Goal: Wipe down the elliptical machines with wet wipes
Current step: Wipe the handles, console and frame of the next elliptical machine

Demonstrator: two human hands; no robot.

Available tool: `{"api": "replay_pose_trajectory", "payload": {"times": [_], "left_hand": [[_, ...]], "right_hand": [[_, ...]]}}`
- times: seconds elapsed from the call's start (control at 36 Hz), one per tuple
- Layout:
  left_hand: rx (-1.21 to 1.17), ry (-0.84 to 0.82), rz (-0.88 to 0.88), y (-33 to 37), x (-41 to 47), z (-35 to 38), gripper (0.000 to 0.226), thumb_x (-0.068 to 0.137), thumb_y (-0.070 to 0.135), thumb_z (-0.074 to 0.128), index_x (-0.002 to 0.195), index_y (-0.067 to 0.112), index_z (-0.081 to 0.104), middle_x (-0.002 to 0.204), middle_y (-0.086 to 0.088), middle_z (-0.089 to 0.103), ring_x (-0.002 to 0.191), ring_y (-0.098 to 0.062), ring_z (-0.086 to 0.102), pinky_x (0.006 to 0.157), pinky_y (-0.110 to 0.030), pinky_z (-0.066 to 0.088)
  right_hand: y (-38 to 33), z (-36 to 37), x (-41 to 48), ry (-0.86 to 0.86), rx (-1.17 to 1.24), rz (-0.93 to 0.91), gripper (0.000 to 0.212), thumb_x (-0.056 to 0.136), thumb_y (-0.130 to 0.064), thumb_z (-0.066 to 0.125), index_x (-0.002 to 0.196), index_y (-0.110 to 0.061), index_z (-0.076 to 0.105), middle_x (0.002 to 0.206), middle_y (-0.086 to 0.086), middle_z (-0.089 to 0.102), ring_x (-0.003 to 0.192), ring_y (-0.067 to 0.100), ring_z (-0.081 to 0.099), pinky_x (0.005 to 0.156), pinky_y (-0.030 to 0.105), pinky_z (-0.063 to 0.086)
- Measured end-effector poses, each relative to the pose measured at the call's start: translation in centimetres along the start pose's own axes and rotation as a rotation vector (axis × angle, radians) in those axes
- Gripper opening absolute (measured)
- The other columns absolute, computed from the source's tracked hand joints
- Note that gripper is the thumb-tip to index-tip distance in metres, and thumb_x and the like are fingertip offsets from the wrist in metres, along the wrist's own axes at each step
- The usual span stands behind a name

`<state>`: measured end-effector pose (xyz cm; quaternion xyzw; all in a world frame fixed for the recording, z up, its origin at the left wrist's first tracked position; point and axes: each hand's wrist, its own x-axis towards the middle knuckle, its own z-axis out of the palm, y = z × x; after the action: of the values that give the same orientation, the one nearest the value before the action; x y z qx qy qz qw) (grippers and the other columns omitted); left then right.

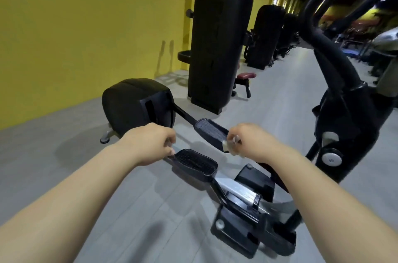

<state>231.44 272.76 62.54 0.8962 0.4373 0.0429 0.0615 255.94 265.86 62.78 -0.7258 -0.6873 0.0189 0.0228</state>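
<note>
- Black elliptical machine [133,103] stands on the grey floor [75,166]. Its rounded housing sits near the floor's edge along the yellow wall [86,26], and its upright column [344,101] rises at the right of my view.
- Two ribbed pedals lie between housing and column: the near pedal [195,162], and the far pedal [212,131] just beyond it and slightly higher.
- Right hand [252,142]: fingers curled, pinching a crumpled, pale wet wipe [230,146]. The wipe is at the column-side end of the far pedal. I cannot tell whether it touches the pedal or hangs just above it.
- Left hand [150,142]: knuckles up, fingers curled, fingertips at the housing-side end of the near pedal. I cannot tell whether this hand holds anything or makes contact with the pedal.
- Both forearms are bare and reach forward over the floor, one on each side of the pedals.
- Beyond the housing, a tall black shrouded machine [217,43] stands on the floor with a red-padded bench [245,75] just beside it. Similar dark units line the wall behind it.
</note>
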Motion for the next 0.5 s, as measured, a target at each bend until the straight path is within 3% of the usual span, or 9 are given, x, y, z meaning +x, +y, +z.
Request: {"api": "replay_pose_trajectory", "payload": {"times": [0.11,0.25,0.5], "left_hand": [[0.0,-0.017,0.017,-3.0,7.2,-0.2,0.021,0.087,0.04,0.059,0.107,0.033,0.057,0.092,0.013,0.055,0.083,-0.01,0.05,0.056,-0.023,0.035],[0.019,0.002,0.037,-6.3,16.0,-1.1,0.02,0.088,0.042,0.058,0.107,0.036,0.056,0.095,0.013,0.056,0.083,-0.011,0.052,0.06,-0.026,0.038],[-0.014,-0.044,0.156,-10.2,30.0,-0.8,0.018,0.088,0.038,0.059,0.105,0.033,0.058,0.092,0.012,0.058,0.077,-0.01,0.051,0.054,-0.024,0.035]], "right_hand": [[1.8,0.5,6.8,0.033,0.031,0.036,0.009,0.088,-0.02,0.056,0.091,-0.021,0.065,0.093,0.0,0.059,0.083,0.022,0.059,0.071,0.033,0.051],[3.2,-0.1,14.8,0.024,0.054,0.081,0.023,0.088,-0.015,0.055,0.108,-0.02,0.064,0.109,0.003,0.062,0.1,0.024,0.058,0.081,0.033,0.05],[6.1,-0.3,25.7,-0.02,0.086,0.169,0.026,0.089,-0.017,0.055,0.114,-0.018,0.062,0.113,0.006,0.064,0.102,0.025,0.058,0.081,0.03,0.048]]}}
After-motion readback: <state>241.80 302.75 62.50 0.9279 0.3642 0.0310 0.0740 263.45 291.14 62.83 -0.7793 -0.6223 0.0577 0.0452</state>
